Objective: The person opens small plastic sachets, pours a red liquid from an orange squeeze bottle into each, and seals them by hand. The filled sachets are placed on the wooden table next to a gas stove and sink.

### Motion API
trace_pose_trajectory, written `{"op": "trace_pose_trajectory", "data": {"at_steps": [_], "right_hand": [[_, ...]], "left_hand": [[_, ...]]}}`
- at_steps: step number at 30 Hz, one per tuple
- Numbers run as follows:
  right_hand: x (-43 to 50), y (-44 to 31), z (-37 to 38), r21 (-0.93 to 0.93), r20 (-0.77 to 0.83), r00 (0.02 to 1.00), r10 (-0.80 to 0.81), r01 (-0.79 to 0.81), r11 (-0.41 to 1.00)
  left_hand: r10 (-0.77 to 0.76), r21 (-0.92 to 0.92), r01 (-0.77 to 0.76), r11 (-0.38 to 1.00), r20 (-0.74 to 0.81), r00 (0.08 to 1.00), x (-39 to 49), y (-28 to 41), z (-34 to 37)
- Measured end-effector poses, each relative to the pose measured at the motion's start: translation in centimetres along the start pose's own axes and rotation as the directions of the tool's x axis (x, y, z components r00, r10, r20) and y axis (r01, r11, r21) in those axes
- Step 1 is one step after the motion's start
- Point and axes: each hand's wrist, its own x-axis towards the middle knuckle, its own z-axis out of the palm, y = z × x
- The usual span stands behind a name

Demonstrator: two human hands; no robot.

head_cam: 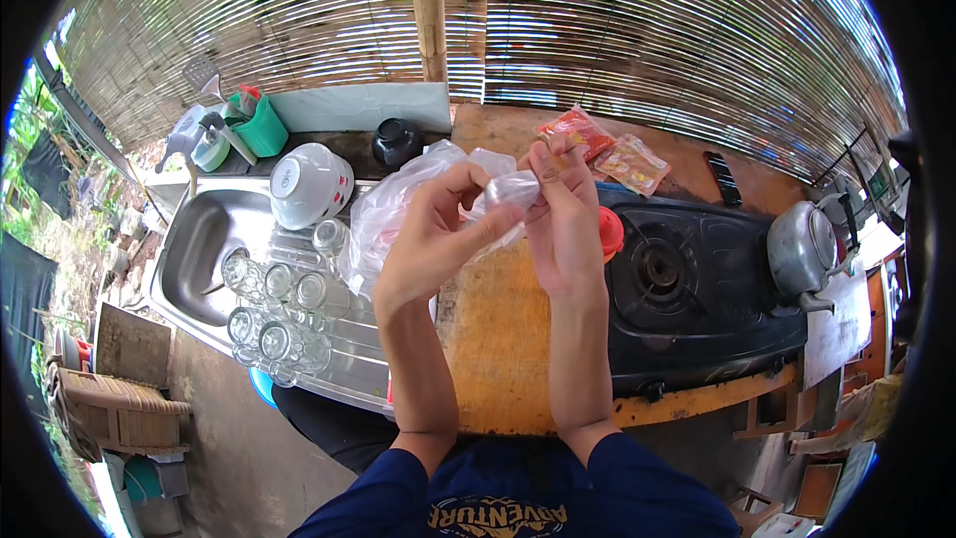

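Both hands are raised over the wooden counter [493,321], fingers pinching a small clear plastic bag [514,188]. My left hand [441,232] grips its left side between thumb and fingers. My right hand [560,217] holds the other side, its thumb and index finger pressed together at the top. Behind my left hand lies a bulky translucent plastic bag [381,220] with something reddish faintly visible inside. A red lid or container [611,233] shows just right of my right hand, partly hidden by it. Beyond that hand lie a red packet [579,132] and a paler orange packet [633,165].
Left is a steel sink [196,239] whose drainboard bears several upturned glass mugs [276,340] and a white bowl [312,185]. A black bowl [396,142] and green utensil holder [261,127] stand behind. Right are a black gas stove [702,276], a metal kettle [803,246] and a phone [722,178].
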Motion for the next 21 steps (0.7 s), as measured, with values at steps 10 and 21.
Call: {"op": "trace_pose_trajectory", "data": {"at_steps": [10,21], "right_hand": [[-1.1,0.6,1.2,-0.485,0.218,0.975,-0.037,0.141,0.863],[-0.1,1.2,-0.2,-0.789,0.158,0.754,-0.638,0.484,0.377]], "left_hand": [[0.384,0.417,-0.174,0.892,-0.497,0.778,1.6,-1.1,0.3],[0.295,0.416,-0.131,0.900,-0.359,0.885,0.7,-0.4,1.5]]}}
